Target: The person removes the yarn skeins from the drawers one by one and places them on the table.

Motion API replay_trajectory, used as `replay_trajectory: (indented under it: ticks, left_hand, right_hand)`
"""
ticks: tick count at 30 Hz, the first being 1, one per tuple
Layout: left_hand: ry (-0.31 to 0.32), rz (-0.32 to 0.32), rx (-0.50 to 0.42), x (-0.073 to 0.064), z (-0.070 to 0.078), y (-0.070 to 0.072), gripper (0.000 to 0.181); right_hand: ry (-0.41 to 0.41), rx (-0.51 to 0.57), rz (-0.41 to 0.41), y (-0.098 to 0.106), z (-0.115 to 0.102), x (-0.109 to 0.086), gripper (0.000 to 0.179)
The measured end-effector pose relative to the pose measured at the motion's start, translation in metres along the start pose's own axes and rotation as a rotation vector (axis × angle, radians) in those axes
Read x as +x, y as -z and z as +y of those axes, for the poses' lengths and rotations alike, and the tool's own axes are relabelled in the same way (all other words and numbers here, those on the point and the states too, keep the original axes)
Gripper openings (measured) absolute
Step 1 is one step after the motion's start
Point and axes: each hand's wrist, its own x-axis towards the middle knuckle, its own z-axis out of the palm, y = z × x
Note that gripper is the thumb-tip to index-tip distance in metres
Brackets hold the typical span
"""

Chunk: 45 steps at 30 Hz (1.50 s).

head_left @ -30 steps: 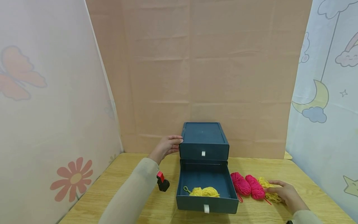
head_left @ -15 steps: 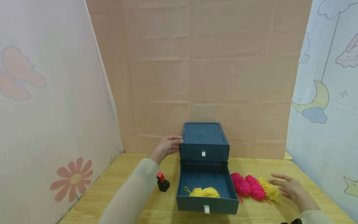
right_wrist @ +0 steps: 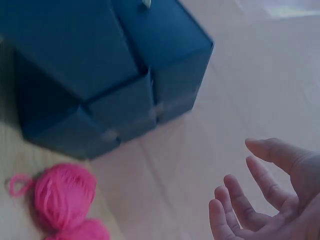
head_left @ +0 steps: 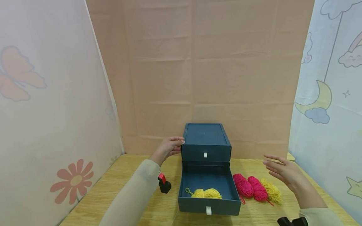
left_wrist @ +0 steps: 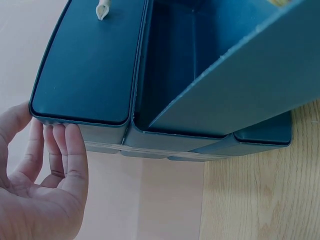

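Note:
A dark blue drawer unit stands on the table, its tiers stacked. Below the closed top drawer, another drawer is pulled out; a yellow yarn skein lies at its front. With fairly straight fingers, my left hand touches the unit's upper left side; in the left wrist view, the thumb is at the top drawer's corner. To the right, two pink yarn skeins and a yellow skein lie side by side. My right hand is raised behind and right of them, fingers spread, holding nothing.
A wooden table bears everything. A brown backdrop hangs close behind the unit, with patterned cloths at both sides. A black and red device shows at the left sleeve, and a black one at the right.
My right hand has left the yellow skein beside the pink ones, lifting and moving back toward the backdrop. The left hand, the drawers and the skeins stay where they were.

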Motion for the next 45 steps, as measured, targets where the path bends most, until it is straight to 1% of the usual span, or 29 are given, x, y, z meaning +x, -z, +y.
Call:
replay_trajectory:
  ticks: [2, 3, 5, 7, 9, 11, 16, 21, 23, 28, 30, 34, 38, 42, 45]
  left_hand:
    - [-0.002, 0.001, 0.001, -0.001, 0.000, 0.000, 0.027]
    - [-0.001, 0.002, 0.004, -0.001, 0.001, 0.000, 0.027]
    - [0.000, 0.002, 0.005, -0.001, 0.001, 0.000, 0.027]
    - [0.001, 0.002, 0.006, -0.002, 0.001, -0.001, 0.027]
    - [0.003, 0.003, 0.005, -0.001, 0.001, -0.001, 0.026]
    - [0.000, 0.003, 0.005, -0.001, 0.001, -0.001, 0.026]
    - [-0.006, 0.001, -0.001, -0.001, 0.001, -0.001, 0.027]
    - [-0.002, 0.001, 0.005, -0.002, 0.003, -0.002, 0.028]
    - [0.002, 0.001, 0.003, -0.002, 0.003, -0.002, 0.028]
    - [0.007, 0.008, 0.004, -0.002, 0.004, -0.003, 0.028]
    - [0.009, 0.009, 0.002, -0.003, 0.004, -0.003, 0.027]
    - [-0.004, 0.003, 0.016, -0.003, 0.003, -0.003, 0.029]
    - [-0.015, -0.001, 0.037, -0.004, 0.002, -0.001, 0.029]
    - [-0.011, -0.003, 0.014, -0.002, 0.002, -0.002, 0.028]
    - [-0.003, -0.001, 0.001, -0.001, 0.002, -0.002, 0.027]
  right_hand:
    - [0.069, 0.005, -0.025, -0.011, -0.011, -0.001, 0.020]
    - [0.095, -0.010, -0.031, -0.018, -0.017, -0.002, 0.021]
    - [0.129, -0.048, -0.030, -0.031, -0.028, -0.003, 0.027]
    - [0.147, -0.100, -0.028, -0.045, -0.037, -0.005, 0.039]
    - [0.157, -0.152, -0.030, -0.059, -0.045, -0.007, 0.049]
    - [0.159, -0.195, -0.037, -0.073, -0.051, -0.009, 0.052]
    - [0.126, -0.239, -0.071, -0.105, -0.061, -0.013, 0.051]
    - [0.125, -0.230, -0.130, -0.128, -0.065, -0.014, 0.047]
    - [0.129, -0.227, -0.155, -0.135, -0.065, -0.014, 0.045]
    - [0.157, -0.179, -0.286, -0.148, -0.058, -0.008, 0.039]
    - [0.153, -0.167, -0.346, -0.152, -0.053, -0.005, 0.037]
    - [0.104, -0.174, -0.426, -0.157, -0.045, 0.003, 0.034]
    - [0.054, -0.176, -0.489, -0.159, -0.038, 0.008, 0.036]
    - [0.014, -0.187, -0.531, -0.161, -0.032, 0.013, 0.035]
    - [-0.034, -0.216, -0.545, -0.164, -0.028, 0.015, 0.034]
